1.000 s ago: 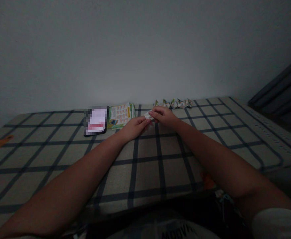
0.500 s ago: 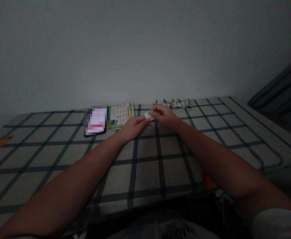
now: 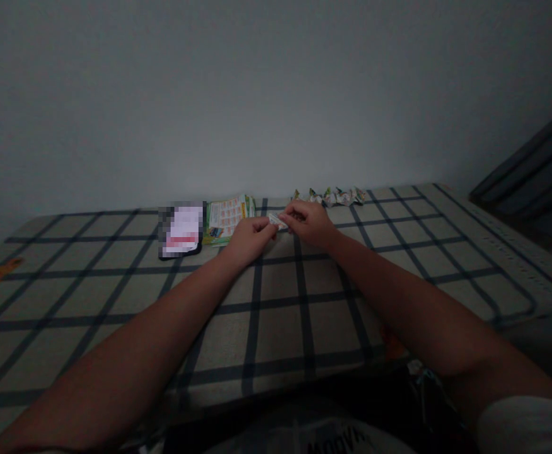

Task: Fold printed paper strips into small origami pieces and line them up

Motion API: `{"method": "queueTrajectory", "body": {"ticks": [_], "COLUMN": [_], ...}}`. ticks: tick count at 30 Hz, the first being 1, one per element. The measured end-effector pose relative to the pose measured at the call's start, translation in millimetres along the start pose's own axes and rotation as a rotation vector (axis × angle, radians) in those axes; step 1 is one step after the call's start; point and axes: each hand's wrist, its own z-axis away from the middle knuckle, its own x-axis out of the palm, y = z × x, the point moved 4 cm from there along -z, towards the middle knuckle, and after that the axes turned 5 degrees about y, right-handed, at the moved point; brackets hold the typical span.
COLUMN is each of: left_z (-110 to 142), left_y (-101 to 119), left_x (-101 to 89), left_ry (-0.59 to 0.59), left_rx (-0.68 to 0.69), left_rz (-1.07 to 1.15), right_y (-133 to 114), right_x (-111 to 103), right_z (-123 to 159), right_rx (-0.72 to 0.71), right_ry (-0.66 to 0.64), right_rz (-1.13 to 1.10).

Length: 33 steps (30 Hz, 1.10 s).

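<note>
A small piece of folded printed paper (image 3: 276, 219), mostly white, is pinched between my two hands over the checked cloth. My left hand (image 3: 252, 238) grips its left end with thumb and fingers, close beside a stack of printed sheets (image 3: 230, 217). On the other end, the thumb and index finger of my right hand (image 3: 310, 222) press together. Just behind the right hand lies a row of folded paper pieces (image 3: 345, 197), partly hidden by that hand. Part of the held paper is covered by my fingers.
Left of the sheets lies a dark-edged phone (image 3: 181, 232) with a blurred screen. The checked tablecloth (image 3: 280, 328) covers the table, which meets a plain wall (image 3: 276, 101) at the back. A dark slatted object (image 3: 535, 176) stands at the far right.
The folded paper has turned and shifted slightly left, and less of its face shows. My left hand has moved a little left and its fingers are more curled. Phone and sheets stay put.
</note>
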Motion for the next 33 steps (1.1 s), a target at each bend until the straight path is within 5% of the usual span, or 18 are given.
{"method": "queueTrajectory", "body": {"ticks": [5, 9, 14, 19, 25, 33], "left_z": [0, -1, -3, -1, -1, 0], "left_y": [-6, 1, 8, 11, 6, 8], "left_x": [7.5, 3.5, -3.5, -2.7, -0.4, -4.5], "left_ry": [-0.104, -0.047, 0.027, 0.064, 0.062, 0.175], "left_rx": [-0.043, 0.107, 0.176, 0.135, 0.182, 0.311], "left_rz": [0.124, -0.031, -0.186, -0.217, -0.188, -0.104], "right_y": [11, 14, 7, -2, 12, 15], "right_x": [2, 5, 7, 1, 0, 4], "right_z": [0, 3, 4, 1, 0, 1], "right_rx": [0.201, 0.267, 0.188, 0.018, 0.151, -0.002], "right_ry": [-0.062, -0.126, -0.166, -0.065, -0.152, -0.22], "right_rz": [-0.238, -0.293, -0.19, 0.047, -0.089, -0.038]}}
